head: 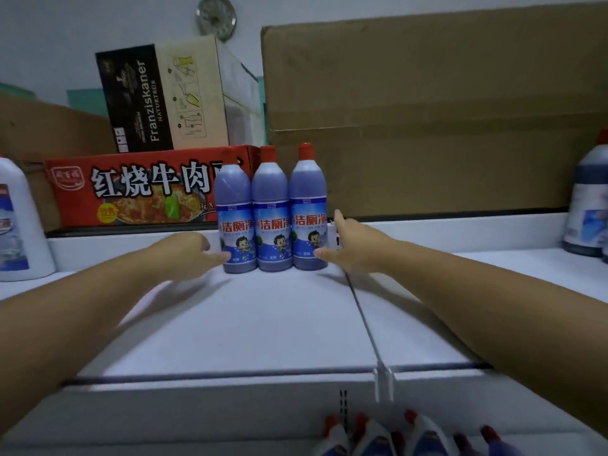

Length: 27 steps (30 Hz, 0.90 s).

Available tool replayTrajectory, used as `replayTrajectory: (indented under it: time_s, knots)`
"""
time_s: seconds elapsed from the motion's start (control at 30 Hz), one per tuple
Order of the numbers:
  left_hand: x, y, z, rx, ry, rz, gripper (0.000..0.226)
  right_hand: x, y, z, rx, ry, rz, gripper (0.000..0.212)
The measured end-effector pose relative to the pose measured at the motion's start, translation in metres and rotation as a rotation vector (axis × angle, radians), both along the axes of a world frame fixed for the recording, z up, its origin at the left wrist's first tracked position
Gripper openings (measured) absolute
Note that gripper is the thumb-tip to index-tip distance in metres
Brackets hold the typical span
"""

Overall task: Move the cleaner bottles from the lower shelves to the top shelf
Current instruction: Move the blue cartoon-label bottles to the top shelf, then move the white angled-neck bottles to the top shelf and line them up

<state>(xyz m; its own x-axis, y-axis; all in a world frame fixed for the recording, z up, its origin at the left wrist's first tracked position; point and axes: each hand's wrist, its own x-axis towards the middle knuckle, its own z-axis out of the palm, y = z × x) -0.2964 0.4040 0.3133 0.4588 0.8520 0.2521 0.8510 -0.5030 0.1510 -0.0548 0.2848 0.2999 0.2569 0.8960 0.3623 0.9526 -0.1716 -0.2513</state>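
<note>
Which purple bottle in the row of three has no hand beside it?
The middle bottle: the left hand is beside the left bottle, the right hand beside the right bottle.

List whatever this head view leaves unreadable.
Lower-shelf bottles: cut off by the bottom edge; count unclear.
Dark bottle: cropped by the right edge, label blurred.
White bottle: cropped by the left edge.
Left hand and right hand: motion blur hides whether they touch the three cleaner bottles.
Clock: too blurred to read.

Both bare forearms stretch forward and converge. The left hand [190,255] and right hand [350,245] are held apart, palms facing inward, fingers loosely extended and gripping nothing.
</note>
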Motion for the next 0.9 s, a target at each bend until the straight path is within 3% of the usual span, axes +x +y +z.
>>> replayTrajectory:
  time_s: [0.07,0.13,0.23,0.37,0.47,0.53,0.6,0.7,0.77,0.9]
  knots:
    - [0.003,-0.036,0.006,0.029,-0.025,-0.073,0.048,-0.004,-0.019,0.005,0.0,-0.126,-0.045,0.072]
    - [0.009,-0.075,0.007,0.096,-0.063,-0.184,0.04,-0.012,-0.043,0.005,0.024,-0.119,0.047,0.057]
    - [0.021,-0.132,0.0,0.23,-0.263,-0.379,0.026,-0.022,-0.091,0.001,0.092,-0.166,0.19,0.044]
    - [0.022,-0.218,-0.028,0.386,-0.545,-0.71,0.018,-0.023,-0.174,-0.02,0.457,-0.17,0.368,0.024]
    - [0.024,-0.269,-0.069,0.405,-0.458,-0.994,0.018,-0.013,-0.238,-0.056,0.595,-0.217,0.522,0.022]
    - [0.033,-0.279,-0.11,0.309,-0.346,-1.075,0.016,0.0,-0.265,-0.092,0.568,-0.2,0.522,0.022]
    - [0.051,-0.274,-0.156,0.09,-0.301,-1.013,0.016,0.02,-0.271,-0.134,0.4,-0.107,0.372,0.025]
    - [0.084,-0.247,-0.227,-0.343,-0.362,-0.619,0.015,0.047,-0.257,-0.199,-0.007,0.256,-0.035,0.023]
    - [0.102,-0.226,-0.268,-0.52,-0.329,-0.385,0.008,0.053,-0.244,-0.244,-0.201,0.322,-0.171,0.022]
    - [0.125,-0.196,-0.323,-0.733,-0.156,-0.131,0.032,0.04,-0.216,-0.297,-0.388,0.591,-0.36,0.058]
